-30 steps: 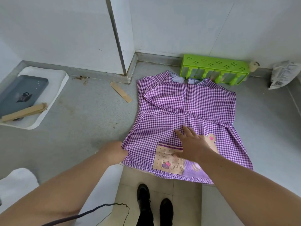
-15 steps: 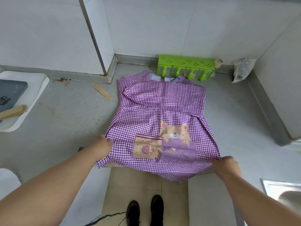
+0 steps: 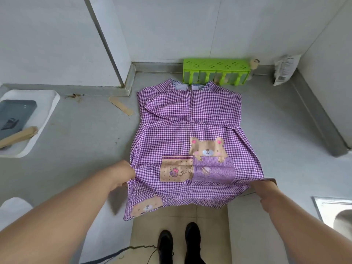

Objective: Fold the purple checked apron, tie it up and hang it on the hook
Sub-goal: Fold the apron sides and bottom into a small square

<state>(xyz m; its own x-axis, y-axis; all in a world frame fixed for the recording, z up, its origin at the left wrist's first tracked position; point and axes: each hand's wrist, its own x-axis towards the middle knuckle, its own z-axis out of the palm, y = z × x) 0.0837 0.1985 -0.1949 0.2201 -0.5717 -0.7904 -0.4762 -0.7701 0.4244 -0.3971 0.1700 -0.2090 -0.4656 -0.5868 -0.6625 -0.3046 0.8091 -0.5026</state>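
Purple checked apron lies spread face-up on the grey counter. Long axis runs away from the person: neckline at the far end, close to the back wall, hem at the near end. Bear patch and pocket panels sit on the lower half, right way up as seen from the person's side. Hem hangs over the counter's front edge, above the tiled floor and a pair of black shoes.

Left hand grips the apron's near left edge, fingers curled round the cloth. Right hand grips the near right corner; fingers mostly tucked under the fabric, clamped on it as far as can be seen. Fabric lifts slightly between the two hands.

Green slotted rack stands just behind the neckline, against the wall. A flat wooden stick lies left of the apron, apart from it. White tray at far left carries a dark slab and a wooden piece. White packet leans in the right back corner.
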